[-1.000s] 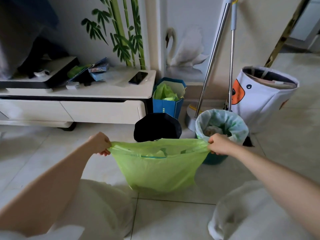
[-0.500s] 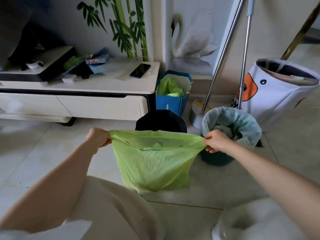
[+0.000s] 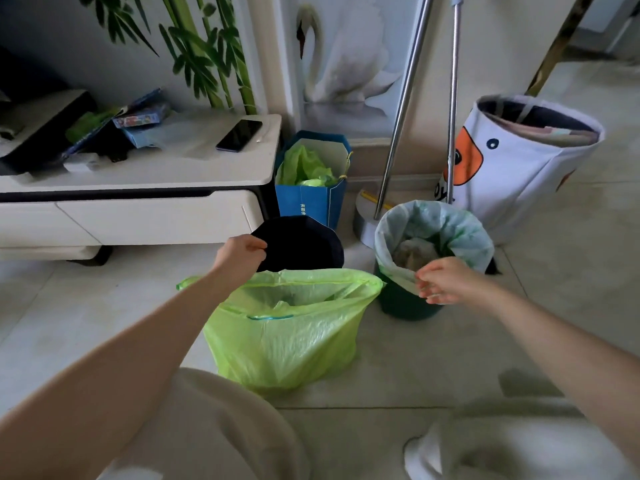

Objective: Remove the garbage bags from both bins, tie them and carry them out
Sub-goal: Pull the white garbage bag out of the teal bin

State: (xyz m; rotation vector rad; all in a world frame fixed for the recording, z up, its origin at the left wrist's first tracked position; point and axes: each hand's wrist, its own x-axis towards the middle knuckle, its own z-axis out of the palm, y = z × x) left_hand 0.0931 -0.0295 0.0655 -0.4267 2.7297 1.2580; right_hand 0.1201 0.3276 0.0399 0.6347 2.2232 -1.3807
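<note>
A light green garbage bag (image 3: 287,337) stands on the floor tiles by itself, its mouth slack and open. Behind it is a black bin (image 3: 304,247); my left hand (image 3: 240,252) pinches its near-left rim. To the right stands a dark green bin (image 3: 405,303) lined with a pale translucent bag (image 3: 398,233) that holds crumpled waste. My right hand (image 3: 441,282) hovers at that bin's near rim, fingers apart, holding nothing.
A white low cabinet (image 3: 145,209) with a phone (image 3: 239,135) stands at the left. Behind the bins are a blue paper bag (image 3: 311,202), two metal mop poles (image 3: 398,126) and a white fabric basket (image 3: 516,168). My knees fill the bottom edge.
Both hands have let go of the green bag, which now rests on the floor. My left hand moved to the black bin's rim, my right hand to the lined bin.
</note>
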